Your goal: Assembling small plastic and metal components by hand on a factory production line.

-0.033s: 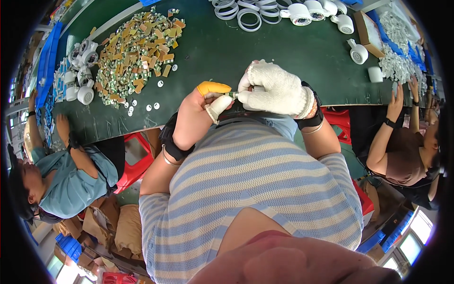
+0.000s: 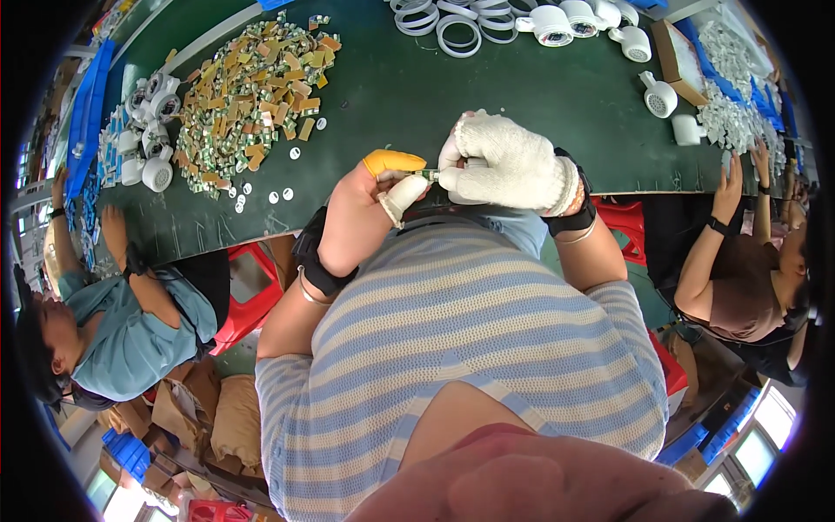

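Note:
Over the table's near edge, in front of my body, my two hands meet. My left hand [image 2: 357, 204], with a yellow cover on one finger and a white one on the thumb, is closed in a pinch on a small green circuit board [image 2: 428, 174]. In a white knit glove, my right hand [image 2: 509, 170] is closed, its fingertips at the board's right end. Between its fingers shows a bit of a smooth whitish part [image 2: 475, 163], mostly hidden by the glove. A big heap of similar boards [image 2: 252, 96] lies to the left.
White round housings [image 2: 156, 170] stand left of the heap; more [image 2: 578, 19] stand at the far right. White rings [image 2: 458, 36] lie at the back. Small white discs [image 2: 274, 197] dot the green table [image 2: 383, 96]. A co-worker [image 2: 130, 331] sits left, another [image 2: 739, 278] right, near clear plastic pieces [image 2: 731, 117].
My hands and the board hold their place. At the right, a white cylindrical housing near the clear pieces has shifted slightly left and away. The left co-worker's near hand has moved slightly.

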### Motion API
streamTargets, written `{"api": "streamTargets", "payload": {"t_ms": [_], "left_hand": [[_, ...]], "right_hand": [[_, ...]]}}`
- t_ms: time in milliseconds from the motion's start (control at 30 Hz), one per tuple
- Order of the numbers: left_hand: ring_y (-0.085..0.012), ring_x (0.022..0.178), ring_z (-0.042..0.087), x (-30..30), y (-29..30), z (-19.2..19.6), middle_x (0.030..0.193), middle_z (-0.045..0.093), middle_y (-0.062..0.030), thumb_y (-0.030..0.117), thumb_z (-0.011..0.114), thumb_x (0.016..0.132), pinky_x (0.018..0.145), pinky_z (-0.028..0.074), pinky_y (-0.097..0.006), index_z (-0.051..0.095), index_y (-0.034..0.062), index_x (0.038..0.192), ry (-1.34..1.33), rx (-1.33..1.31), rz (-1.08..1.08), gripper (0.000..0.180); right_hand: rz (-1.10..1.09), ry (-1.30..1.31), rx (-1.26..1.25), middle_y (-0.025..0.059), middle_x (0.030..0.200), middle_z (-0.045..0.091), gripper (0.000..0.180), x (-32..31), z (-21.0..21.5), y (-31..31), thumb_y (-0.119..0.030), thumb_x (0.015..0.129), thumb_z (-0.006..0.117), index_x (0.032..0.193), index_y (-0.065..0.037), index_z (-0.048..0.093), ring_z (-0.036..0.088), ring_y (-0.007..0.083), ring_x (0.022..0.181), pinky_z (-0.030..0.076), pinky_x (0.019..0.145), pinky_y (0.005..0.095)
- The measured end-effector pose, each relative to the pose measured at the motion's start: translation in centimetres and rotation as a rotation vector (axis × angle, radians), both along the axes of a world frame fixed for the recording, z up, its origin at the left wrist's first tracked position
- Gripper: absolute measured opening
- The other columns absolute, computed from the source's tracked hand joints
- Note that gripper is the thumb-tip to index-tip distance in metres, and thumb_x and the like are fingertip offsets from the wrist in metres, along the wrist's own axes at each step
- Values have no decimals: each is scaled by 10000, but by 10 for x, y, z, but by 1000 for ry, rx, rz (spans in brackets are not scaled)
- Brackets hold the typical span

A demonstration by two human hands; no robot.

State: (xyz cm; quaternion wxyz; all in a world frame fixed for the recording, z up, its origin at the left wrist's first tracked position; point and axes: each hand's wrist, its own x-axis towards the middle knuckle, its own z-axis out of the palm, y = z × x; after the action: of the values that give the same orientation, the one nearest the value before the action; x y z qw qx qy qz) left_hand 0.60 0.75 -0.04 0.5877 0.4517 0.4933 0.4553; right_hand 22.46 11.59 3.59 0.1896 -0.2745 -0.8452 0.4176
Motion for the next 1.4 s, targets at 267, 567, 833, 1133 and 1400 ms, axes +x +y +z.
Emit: {"api": "streamTargets", "payload": {"t_ms": [267, 567, 833, 1133, 1400], "left_hand": [[-66, 838, 672, 7, -2, 5, 957, 747, -52, 79, 737, 960, 678, 518, -211, 679, 29, 1176, 261, 161, 26, 229], [-63, 800, 670, 0, 0, 10, 935, 755, -48, 70, 737, 955, 631, 517, -224, 698, 23, 1135, 273, 33, 26, 190], [-227, 758, 738, 5, -2, 0, 883, 750, -131, 70, 779, 903, 688, 561, -299, 719, 38, 1058, 506, 317, 161, 169], [-163, 942, 724, -91, -11, 61, 1049, 755, -93, 32, 660, 958, 788, 565, -285, 686, 24, 1190, 399, 195, 484, 234], [-252, 962, 704, -374, 14, 72, 1124, 753, -127, 233, 700, 943, 869, 538, -360, 692, 55, 1263, 1568, 57, 997, 366]], "right_hand": [[105, -48, 6, 51, 759, 638, 141, -2, -5, 10, -230, 837, 750, 812, -99, 705, 617, 262, 757, 487, 736, 375], [32, 34, 344, 55, 769, 643, 157, -4, -6, 5, -293, 800, 831, 808, -164, 742, 633, 273, 854, 446, 773, 412], [64, 46, 366, 47, 866, 653, 115, -16, -11, 6, -225, 796, 824, 838, -167, 733, 630, 296, 909, 439, 807, 436], [-120, 213, 163, 147, 1193, 676, 379, -4, 11, -3, -250, 827, 803, 1147, -76, 700, 642, 312, 1100, 481, 989, 403], [-290, 218, 54, 127, 1087, 702, 243, 42, -8, -14, -226, 968, 709, 1117, -34, 713, 658, 280, 994, 511, 909, 385]]}}
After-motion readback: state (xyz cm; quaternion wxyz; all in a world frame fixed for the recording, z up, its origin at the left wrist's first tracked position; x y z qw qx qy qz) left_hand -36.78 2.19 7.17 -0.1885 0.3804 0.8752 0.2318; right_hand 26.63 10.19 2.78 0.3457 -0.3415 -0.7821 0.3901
